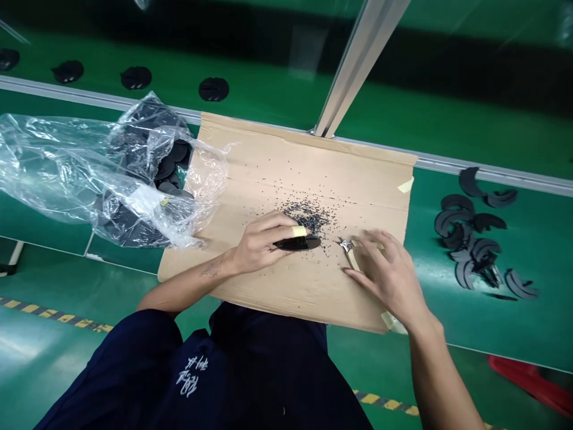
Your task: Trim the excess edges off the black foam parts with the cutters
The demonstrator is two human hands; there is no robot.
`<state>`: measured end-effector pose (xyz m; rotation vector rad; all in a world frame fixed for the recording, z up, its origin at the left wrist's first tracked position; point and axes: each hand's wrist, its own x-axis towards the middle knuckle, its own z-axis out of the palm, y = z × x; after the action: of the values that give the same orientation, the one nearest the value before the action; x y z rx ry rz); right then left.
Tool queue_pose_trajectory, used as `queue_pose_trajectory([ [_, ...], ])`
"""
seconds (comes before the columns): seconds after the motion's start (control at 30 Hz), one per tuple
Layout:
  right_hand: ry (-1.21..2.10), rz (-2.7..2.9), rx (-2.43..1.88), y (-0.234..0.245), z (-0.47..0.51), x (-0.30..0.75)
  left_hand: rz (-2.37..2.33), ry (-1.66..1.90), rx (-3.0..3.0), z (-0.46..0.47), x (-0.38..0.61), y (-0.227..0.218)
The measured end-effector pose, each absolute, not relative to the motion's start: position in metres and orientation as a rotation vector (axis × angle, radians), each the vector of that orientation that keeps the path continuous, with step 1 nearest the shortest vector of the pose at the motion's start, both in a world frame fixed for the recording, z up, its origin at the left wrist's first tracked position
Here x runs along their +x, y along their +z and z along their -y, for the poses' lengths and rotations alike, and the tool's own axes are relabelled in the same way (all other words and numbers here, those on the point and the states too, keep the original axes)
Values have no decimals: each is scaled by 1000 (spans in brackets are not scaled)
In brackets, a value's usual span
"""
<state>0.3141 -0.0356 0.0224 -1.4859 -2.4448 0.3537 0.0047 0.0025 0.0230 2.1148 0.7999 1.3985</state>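
My left hand (262,242) is closed on a flat black plastic part (299,243), edge down on a sheet of brown cardboard (277,161); the forefinger wears a tan fingertip cover. My right hand (390,272) rests on the cardboard, fingers curled over small cutters (347,245) whose metal jaws stick out to the left. A scatter of fine black trimmings (308,212) lies on the cardboard just beyond both hands.
A clear plastic bag (102,173) of black round parts lies to the left. A pile of black curved parts (474,239) sits on the green bench to the right. Black discs (213,89) lie on the green belt behind a metal rail (492,172). A slanted metal post (358,60) rises behind the cardboard.
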Motion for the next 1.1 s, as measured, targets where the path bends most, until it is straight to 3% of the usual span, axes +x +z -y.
queue_pose_trajectory([
  [0.47,299,2433,-1609,22,45,316,-861,1587,2221,0,5,26],
  [0.8,510,2256,-1141,68,32,270,-737,1370,2083,-1,4,24],
  [1.1,488,2301,-1065,67,19,256,-750,1333,2055,-1,2,20],
])
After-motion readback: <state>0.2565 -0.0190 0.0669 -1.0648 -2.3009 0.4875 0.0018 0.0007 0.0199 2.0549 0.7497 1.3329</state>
